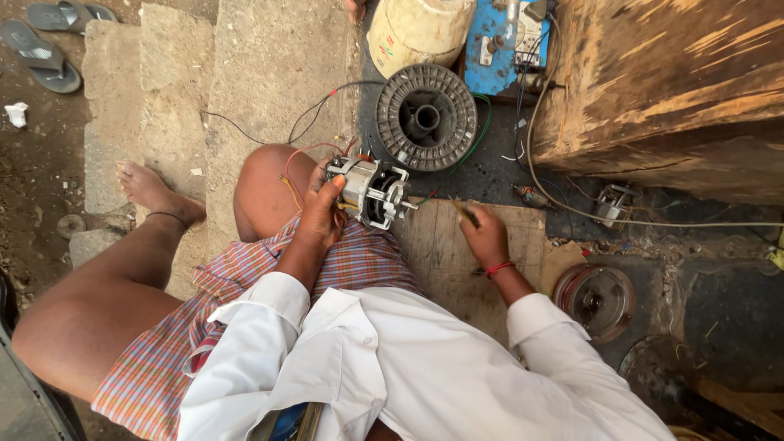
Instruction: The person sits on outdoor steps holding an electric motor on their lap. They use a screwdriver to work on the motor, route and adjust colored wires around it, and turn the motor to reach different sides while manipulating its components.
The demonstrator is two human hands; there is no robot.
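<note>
Small motor (pixel 371 189) gripped in left hand (pixel 320 216) fingers, right hand (pixel 485 237) apart

Daylit outdoor spot w/ rough concrete steps (pixel 269 65), dirt ground (pixel 33 163), worn wooden block (pixel 670 90) at right

The left hand (pixel 320 219) covers the near side of the small motor (pixel 371 193), so that part of its casing can't be made out. The thin tool (pixel 465 213) in the right hand (pixel 485 238) is too slim and blurred to name. At the top edge the pale drum (pixel 418 31) and blue board (pixel 506 45) are cut off. The reddish spool (pixel 596 300) lies partly behind the right sleeve. Sandals (pixel 49 41) are clipped at the top left corner.
</note>
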